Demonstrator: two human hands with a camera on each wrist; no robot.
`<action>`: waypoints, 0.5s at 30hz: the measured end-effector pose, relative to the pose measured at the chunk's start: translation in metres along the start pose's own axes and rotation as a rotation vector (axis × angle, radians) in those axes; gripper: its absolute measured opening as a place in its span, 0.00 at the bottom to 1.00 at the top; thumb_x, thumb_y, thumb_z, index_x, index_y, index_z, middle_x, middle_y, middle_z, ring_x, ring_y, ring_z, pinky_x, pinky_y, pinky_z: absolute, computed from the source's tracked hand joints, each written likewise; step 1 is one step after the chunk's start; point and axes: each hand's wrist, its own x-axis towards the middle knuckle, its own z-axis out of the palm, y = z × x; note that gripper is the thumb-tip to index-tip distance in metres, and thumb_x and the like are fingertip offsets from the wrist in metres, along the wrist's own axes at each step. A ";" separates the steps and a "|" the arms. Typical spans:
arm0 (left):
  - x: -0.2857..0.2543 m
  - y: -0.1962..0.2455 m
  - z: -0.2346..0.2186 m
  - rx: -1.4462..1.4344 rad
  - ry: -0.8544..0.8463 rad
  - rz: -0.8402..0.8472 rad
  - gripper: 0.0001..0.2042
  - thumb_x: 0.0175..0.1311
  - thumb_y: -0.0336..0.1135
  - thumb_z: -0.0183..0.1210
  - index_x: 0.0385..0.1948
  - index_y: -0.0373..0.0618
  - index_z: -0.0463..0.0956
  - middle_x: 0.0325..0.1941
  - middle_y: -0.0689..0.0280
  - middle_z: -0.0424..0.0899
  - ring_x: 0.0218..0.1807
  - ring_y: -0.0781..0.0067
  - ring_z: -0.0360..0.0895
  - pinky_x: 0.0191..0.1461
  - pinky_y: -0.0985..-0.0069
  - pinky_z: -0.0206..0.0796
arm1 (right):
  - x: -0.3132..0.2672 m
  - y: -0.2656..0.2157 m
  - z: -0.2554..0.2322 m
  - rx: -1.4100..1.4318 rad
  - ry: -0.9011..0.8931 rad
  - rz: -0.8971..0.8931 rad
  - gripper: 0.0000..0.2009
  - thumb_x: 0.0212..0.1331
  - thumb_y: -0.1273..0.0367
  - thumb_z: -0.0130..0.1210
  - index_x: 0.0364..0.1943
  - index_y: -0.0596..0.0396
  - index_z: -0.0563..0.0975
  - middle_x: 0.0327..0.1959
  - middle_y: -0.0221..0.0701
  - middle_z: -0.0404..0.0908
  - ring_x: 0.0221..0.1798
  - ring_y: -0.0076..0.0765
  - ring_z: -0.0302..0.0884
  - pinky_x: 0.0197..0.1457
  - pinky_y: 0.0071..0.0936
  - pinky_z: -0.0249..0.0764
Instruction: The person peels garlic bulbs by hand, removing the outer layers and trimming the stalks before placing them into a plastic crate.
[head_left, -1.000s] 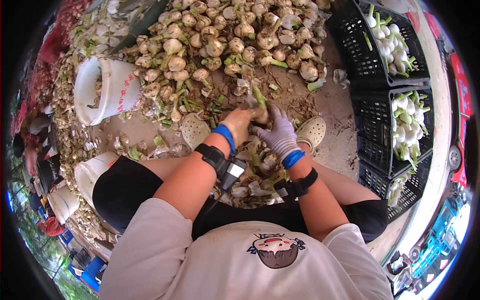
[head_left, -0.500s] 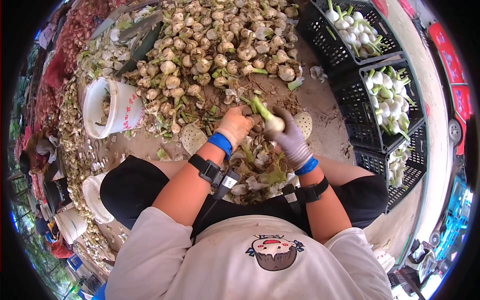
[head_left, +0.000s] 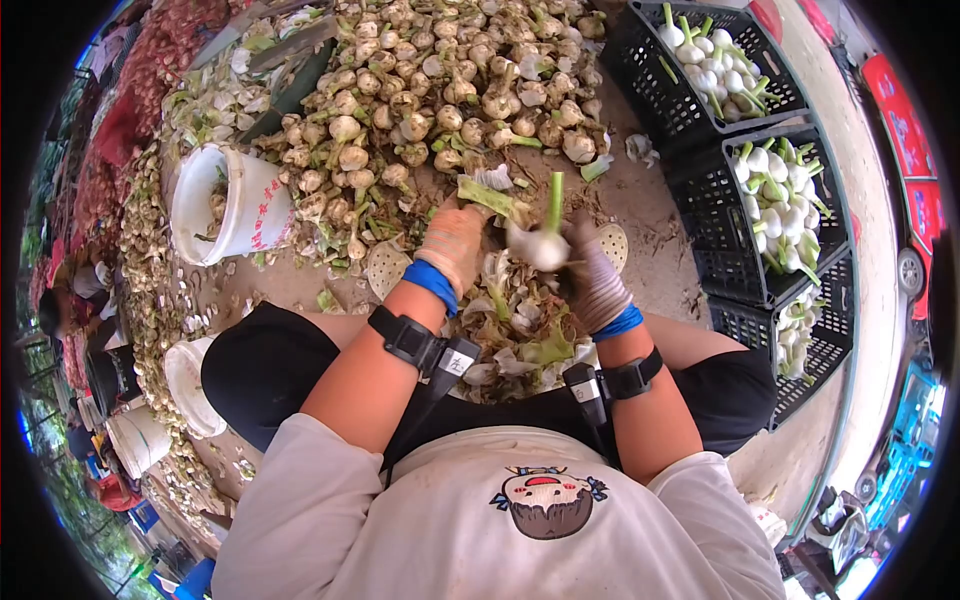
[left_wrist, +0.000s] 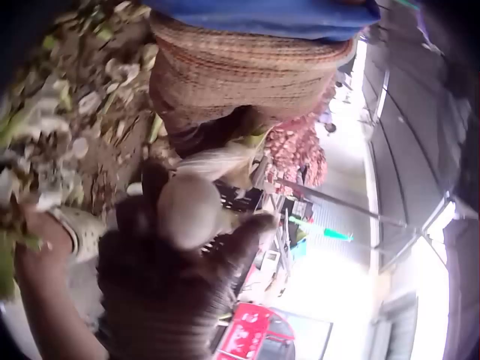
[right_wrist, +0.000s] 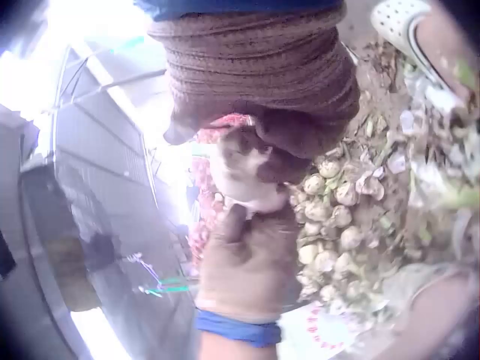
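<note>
A white garlic bulb [head_left: 541, 250] with its green stem [head_left: 556, 200] upright is in my gloved right hand [head_left: 594, 280], whose fingers grip it from the side. My gloved left hand [head_left: 455, 245] pinches a strip of yellow-green outer leaf [head_left: 492, 198] that reaches across to the bulb. In the left wrist view the bulb [left_wrist: 190, 210] shows round and pale between the two gloves. The right wrist view has the bulb [right_wrist: 251, 180] between the right hand's fingers above and the left hand [right_wrist: 251, 259] below. Peeled husks [head_left: 520, 340] lie heaped under both hands.
A large pile of unpeeled garlic [head_left: 420, 90] spreads ahead. White buckets [head_left: 235, 210] stand on the left. Black crates [head_left: 690, 170] with cleaned garlic line the right. Cream clogs [head_left: 386, 270] flank the husks.
The left hand has pulled a leaf strip sideways, away from the bulb. The bulb's stem, slanted left before, now stands upright, and the bulb looks whiter than a second ago.
</note>
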 end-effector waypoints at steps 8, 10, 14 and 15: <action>-0.013 -0.006 0.007 0.888 -0.369 0.586 0.09 0.53 0.27 0.54 0.35 0.37 0.71 0.29 0.60 0.69 0.31 0.57 0.67 0.37 0.67 0.63 | 0.024 0.006 -0.007 0.638 0.058 0.013 0.17 0.55 0.64 0.44 0.44 0.62 0.69 0.41 0.43 0.74 0.44 0.46 0.73 0.50 0.41 0.73; -0.020 -0.006 0.002 0.567 -0.401 0.260 0.12 0.53 0.28 0.54 0.39 0.37 0.70 0.32 0.58 0.71 0.34 0.59 0.69 0.40 0.69 0.64 | 0.029 0.005 -0.005 0.647 0.163 0.001 0.17 0.54 0.64 0.44 0.43 0.62 0.69 0.41 0.43 0.75 0.44 0.45 0.73 0.51 0.40 0.72; -0.003 -0.005 -0.009 0.567 -0.650 -0.530 0.20 0.54 0.35 0.55 0.50 0.40 0.67 0.45 0.53 0.72 0.48 0.59 0.71 0.49 0.68 0.67 | 0.049 -0.007 -0.001 0.268 0.323 0.017 0.16 0.54 0.60 0.48 0.40 0.57 0.74 0.39 0.38 0.76 0.44 0.40 0.73 0.53 0.34 0.70; 0.010 -0.007 -0.015 1.252 -0.847 -0.674 0.23 0.55 0.40 0.54 0.53 0.43 0.66 0.53 0.52 0.70 0.55 0.56 0.70 0.52 0.64 0.68 | 0.056 -0.010 -0.004 -0.188 0.391 0.045 0.16 0.54 0.58 0.49 0.39 0.56 0.75 0.40 0.37 0.76 0.44 0.38 0.73 0.53 0.32 0.69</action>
